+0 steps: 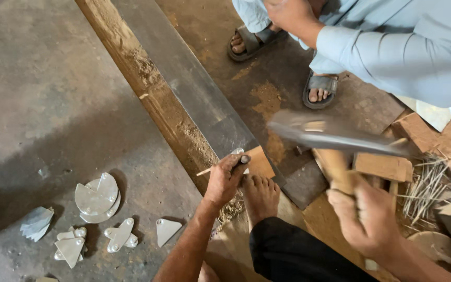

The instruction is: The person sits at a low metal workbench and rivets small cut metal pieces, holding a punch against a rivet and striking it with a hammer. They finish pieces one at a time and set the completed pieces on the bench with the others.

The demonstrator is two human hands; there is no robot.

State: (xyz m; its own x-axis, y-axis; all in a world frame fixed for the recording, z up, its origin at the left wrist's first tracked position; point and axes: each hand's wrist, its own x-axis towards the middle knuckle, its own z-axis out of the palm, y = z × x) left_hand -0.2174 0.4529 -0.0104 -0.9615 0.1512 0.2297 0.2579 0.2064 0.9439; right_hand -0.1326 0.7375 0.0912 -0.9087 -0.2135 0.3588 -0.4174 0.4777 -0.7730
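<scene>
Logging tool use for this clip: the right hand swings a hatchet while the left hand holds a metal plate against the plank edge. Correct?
Not quite. In the head view the left hand holds a thin wooden stick, not a metal plate. The right hand does swing the blurred hatchet.

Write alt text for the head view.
Seen from above, the right hand grips a blurred hatchet over a small wooden piece that the left hand steadies beside a bare foot. Pale metal cutouts lie on the floor.

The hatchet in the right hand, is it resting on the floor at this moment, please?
No, the right hand holds the hatchet raised and motion-blurred above the small wooden piece that the left hand steadies.
</scene>
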